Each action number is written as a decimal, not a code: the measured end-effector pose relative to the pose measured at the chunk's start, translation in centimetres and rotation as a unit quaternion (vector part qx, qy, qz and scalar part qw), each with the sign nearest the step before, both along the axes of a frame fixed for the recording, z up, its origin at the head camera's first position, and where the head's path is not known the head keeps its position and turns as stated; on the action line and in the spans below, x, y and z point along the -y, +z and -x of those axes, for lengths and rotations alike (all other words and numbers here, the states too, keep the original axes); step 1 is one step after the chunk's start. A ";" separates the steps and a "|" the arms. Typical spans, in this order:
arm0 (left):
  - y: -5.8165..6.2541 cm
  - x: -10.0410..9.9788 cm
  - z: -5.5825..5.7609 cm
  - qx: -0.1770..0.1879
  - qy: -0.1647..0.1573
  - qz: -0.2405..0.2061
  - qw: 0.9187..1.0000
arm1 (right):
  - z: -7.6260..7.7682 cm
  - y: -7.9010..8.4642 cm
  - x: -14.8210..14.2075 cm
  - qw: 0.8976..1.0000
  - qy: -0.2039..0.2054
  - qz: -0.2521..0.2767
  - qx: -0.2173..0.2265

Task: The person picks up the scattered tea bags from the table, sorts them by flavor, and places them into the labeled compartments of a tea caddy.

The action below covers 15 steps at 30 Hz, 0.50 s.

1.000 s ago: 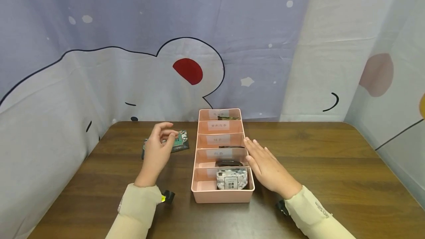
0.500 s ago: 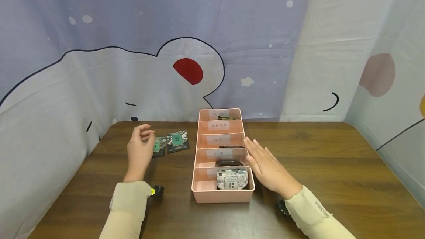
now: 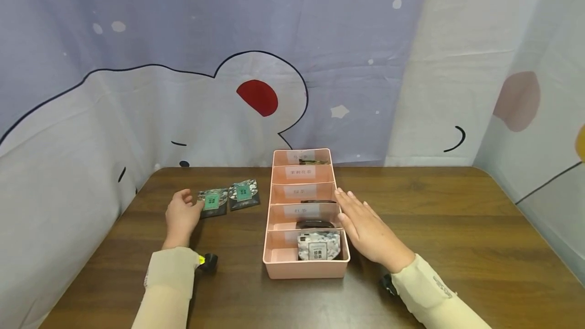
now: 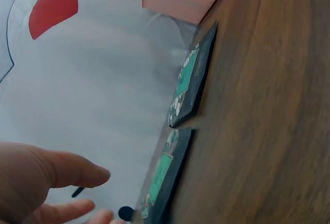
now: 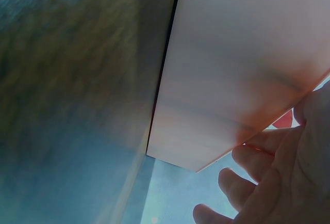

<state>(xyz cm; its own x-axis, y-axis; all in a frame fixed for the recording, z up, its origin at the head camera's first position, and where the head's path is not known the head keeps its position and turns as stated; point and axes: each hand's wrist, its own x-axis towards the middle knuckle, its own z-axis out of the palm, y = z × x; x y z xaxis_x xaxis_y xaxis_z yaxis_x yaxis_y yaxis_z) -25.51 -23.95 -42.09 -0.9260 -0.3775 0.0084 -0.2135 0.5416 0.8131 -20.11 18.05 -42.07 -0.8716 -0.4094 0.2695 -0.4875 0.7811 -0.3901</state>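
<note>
My left hand (image 3: 183, 216) hovers at the left end of a green-and-black tea packet (image 3: 213, 202), thumb and fingers apart with nothing between them. A second similar packet (image 3: 244, 194) lies just to its right on the table. In the left wrist view both packets show edge-on, the nearer packet (image 4: 164, 177) beside my thumb (image 4: 82, 170). My right hand (image 3: 367, 232) has its fingers extended, touching the right rim of a long pink divided box (image 3: 306, 269). From the right wrist, the box's side wall (image 5: 221, 79) shows beside several fingers.
The box's compartments bear paper labels. A white tea packet (image 3: 319, 246) stands in the front one, dark packets (image 3: 315, 224) in those behind, and a greenish packet (image 3: 313, 162) at the far end. A patterned curtain (image 3: 356, 65) hangs behind the wooden table (image 3: 434, 217).
My left hand has moved left and lowered, from over the packets to the left packet's outer end, uncovering both. My right hand stays on the box rim.
</note>
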 end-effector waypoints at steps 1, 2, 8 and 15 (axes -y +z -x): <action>-0.1 0.1 0.1 0.013 -0.003 0.001 1.000 | 0.0 0.0 0.0 1.000 0.001 0.000 0.000; -0.3 0.2 0.1 0.024 -0.007 0.004 1.000 | 0.0 0.0 0.0 1.000 0.001 0.000 0.000; -0.9 0.5 0.4 0.060 -0.022 0.018 0.998 | 0.0 0.0 0.0 1.000 -0.002 -0.003 -0.001; -1.4 0.4 0.5 0.065 -0.022 0.042 0.997 | 0.0 0.0 0.1 1.000 -0.001 0.001 -0.003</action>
<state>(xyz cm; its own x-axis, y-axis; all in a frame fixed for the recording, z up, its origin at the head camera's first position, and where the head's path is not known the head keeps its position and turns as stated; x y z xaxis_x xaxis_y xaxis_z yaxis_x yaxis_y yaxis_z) -26.00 -24.39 -43.54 -0.9367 -0.3404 -0.0825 -0.2890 0.6181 0.7310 -20.11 17.98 -42.07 -0.8714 -0.4063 0.2748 -0.4872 0.7817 -0.3892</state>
